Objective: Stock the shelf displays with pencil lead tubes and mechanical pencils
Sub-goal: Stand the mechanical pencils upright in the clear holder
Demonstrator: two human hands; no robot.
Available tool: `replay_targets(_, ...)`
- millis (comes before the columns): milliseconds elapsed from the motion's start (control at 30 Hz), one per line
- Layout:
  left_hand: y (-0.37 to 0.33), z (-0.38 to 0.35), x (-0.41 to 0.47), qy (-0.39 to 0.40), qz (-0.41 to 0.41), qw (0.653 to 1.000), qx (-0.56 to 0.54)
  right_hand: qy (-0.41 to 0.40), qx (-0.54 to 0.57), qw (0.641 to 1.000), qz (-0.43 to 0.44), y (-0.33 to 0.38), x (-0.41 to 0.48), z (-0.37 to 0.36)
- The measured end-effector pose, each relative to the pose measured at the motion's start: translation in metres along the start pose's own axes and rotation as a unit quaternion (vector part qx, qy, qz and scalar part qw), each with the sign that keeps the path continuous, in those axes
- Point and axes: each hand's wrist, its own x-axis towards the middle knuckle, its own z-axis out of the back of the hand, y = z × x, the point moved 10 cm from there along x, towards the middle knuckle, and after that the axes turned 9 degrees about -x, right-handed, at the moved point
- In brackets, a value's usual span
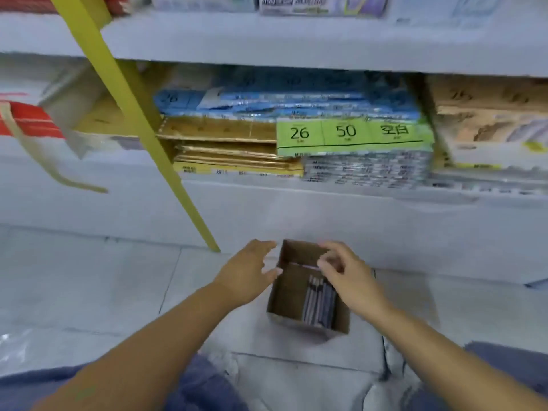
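Note:
A small open cardboard box (289, 295) sits on the tiled floor below the shelves. A row of dark and grey mechanical pencils (318, 301) lies inside it on the right. My right hand (347, 275) hovers over the box's far right corner and pinches a thin pink pencil (302, 265) that lies level across the box top. My left hand (252, 271) is at the box's left wall, fingers relaxed and spread, holding nothing.
A yellow ladder leg (166, 149) slants down to the floor left of the box. The low shelf (326, 203) behind holds stacked paper packs, a green label pack (350, 133) and cardboard boxes. A red bag (32, 120) hangs at left. My knees frame the lower edge.

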Motion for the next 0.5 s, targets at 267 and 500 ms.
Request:
replay_targets(267,0.106,-0.089,0.004,0.107,0.180,0.971,-0.111,0.161,-0.013,0.969,-0.185,-0.124,0.016,-0.135)
replay_targets(500,0.133,-0.114,0.003,0.094,0.222,0.932,-0.271,0.087,-0.065,0.960,-0.259,-0.169,0.037,-0.145)
